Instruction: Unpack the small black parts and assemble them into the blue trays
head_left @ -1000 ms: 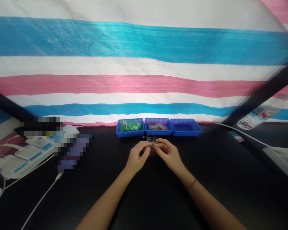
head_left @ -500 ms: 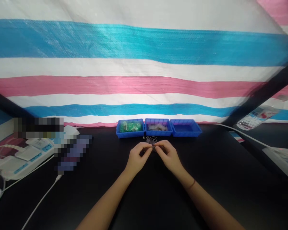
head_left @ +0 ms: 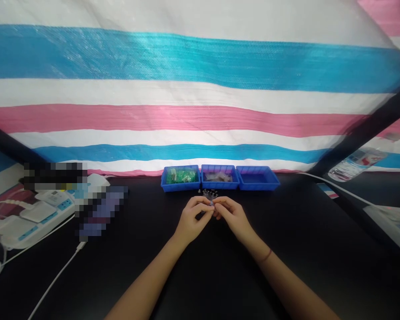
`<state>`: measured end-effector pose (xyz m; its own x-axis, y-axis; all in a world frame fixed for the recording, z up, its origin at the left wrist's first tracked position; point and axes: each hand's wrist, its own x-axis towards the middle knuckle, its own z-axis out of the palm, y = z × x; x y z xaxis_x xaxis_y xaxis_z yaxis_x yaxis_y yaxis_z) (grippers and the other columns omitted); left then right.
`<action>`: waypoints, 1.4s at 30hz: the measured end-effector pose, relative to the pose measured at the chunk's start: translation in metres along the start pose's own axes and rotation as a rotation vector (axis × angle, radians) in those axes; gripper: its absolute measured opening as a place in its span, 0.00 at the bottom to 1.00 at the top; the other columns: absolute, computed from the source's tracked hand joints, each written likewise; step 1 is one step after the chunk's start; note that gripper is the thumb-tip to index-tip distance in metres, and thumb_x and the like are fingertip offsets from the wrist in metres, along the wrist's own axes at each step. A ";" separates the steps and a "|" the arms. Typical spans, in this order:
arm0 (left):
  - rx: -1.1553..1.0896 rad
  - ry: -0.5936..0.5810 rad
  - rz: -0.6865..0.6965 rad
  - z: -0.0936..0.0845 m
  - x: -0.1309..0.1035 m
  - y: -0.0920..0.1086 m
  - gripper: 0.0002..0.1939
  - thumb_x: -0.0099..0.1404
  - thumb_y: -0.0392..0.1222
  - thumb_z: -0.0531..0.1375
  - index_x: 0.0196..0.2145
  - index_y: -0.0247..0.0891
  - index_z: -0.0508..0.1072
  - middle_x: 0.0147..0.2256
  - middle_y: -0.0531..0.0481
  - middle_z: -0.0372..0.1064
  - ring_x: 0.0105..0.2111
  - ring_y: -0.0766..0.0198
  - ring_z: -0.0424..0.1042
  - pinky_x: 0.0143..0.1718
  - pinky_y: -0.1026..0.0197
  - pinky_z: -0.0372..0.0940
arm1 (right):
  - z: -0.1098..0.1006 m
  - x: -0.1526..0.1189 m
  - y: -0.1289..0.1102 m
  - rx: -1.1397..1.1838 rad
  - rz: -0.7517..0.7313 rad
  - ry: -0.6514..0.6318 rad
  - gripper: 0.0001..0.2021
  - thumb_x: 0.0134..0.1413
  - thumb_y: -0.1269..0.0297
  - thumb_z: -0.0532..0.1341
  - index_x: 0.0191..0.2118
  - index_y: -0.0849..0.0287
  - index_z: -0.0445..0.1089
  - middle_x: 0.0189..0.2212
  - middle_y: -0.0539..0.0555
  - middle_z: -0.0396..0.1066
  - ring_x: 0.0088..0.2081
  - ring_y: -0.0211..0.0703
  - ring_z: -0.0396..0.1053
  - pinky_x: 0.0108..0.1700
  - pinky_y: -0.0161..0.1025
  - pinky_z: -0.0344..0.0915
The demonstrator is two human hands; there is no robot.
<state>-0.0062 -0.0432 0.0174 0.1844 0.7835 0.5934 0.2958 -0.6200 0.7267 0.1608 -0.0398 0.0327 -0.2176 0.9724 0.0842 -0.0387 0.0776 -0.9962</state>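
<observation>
My left hand [head_left: 194, 218] and my right hand [head_left: 232, 216] meet at the middle of the black table [head_left: 200, 275]. Thumb and fingers of each are pinched at a tiny item between them, too small to make out. Just beyond the fingertips lies a small pile of metallic-looking pieces [head_left: 210, 194], partly hidden by my hands. Behind it three blue trays stand in a row. The left tray [head_left: 181, 187] holds green packets, the middle tray [head_left: 220, 185] holds clear bags with small contents, and nothing shows in the right tray [head_left: 259, 181].
At the left are a white power strip [head_left: 58, 213] with plugs and cables and a blurred phone-like object [head_left: 102, 211]. A clear bottle [head_left: 356, 164], a white cable and another white power strip [head_left: 391, 222] lie at the right. A striped sheet [head_left: 200, 120] hangs behind.
My fingers have shifted slightly around the tiny item, and the right fingers now curl further beneath it. A bluish spot shows between the fingertips. The trays and pile look unchanged.
</observation>
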 end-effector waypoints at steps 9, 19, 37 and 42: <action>0.351 0.033 -0.097 0.002 -0.001 -0.008 0.18 0.65 0.37 0.57 0.53 0.43 0.69 0.49 0.44 0.65 0.53 0.55 0.63 0.56 0.49 0.60 | -0.016 0.036 0.008 0.001 -0.086 0.189 0.21 0.52 0.57 0.63 0.52 0.53 0.67 0.54 0.59 0.66 0.38 0.45 0.73 0.28 0.37 0.69; 0.645 -0.114 -0.235 0.003 -0.003 -0.019 0.10 0.66 0.44 0.59 0.44 0.50 0.76 0.45 0.49 0.72 0.52 0.51 0.63 0.51 0.46 0.58 | -0.029 0.028 0.021 -0.127 -0.074 0.241 0.10 0.53 0.61 0.60 0.39 0.60 0.71 0.31 0.53 0.72 0.24 0.37 0.66 0.23 0.34 0.60; 0.293 0.013 0.108 -0.002 -0.002 -0.004 0.11 0.67 0.32 0.54 0.41 0.42 0.75 0.38 0.47 0.69 0.42 0.60 0.69 0.45 0.55 0.66 | -0.012 0.009 0.009 -0.122 0.026 0.065 0.15 0.57 0.53 0.60 0.42 0.60 0.70 0.21 0.49 0.69 0.21 0.37 0.64 0.21 0.33 0.59; 0.259 0.000 0.097 0.000 -0.001 -0.002 0.10 0.64 0.32 0.57 0.39 0.41 0.76 0.41 0.46 0.67 0.45 0.58 0.68 0.47 0.53 0.66 | -0.013 0.009 0.010 -0.062 -0.030 0.095 0.13 0.53 0.57 0.64 0.42 0.58 0.69 0.31 0.53 0.75 0.28 0.41 0.71 0.27 0.36 0.66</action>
<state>-0.0065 -0.0431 0.0155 0.2241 0.7207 0.6560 0.5065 -0.6612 0.5534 0.1713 -0.0279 0.0236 -0.1233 0.9857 0.1146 0.0173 0.1176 -0.9929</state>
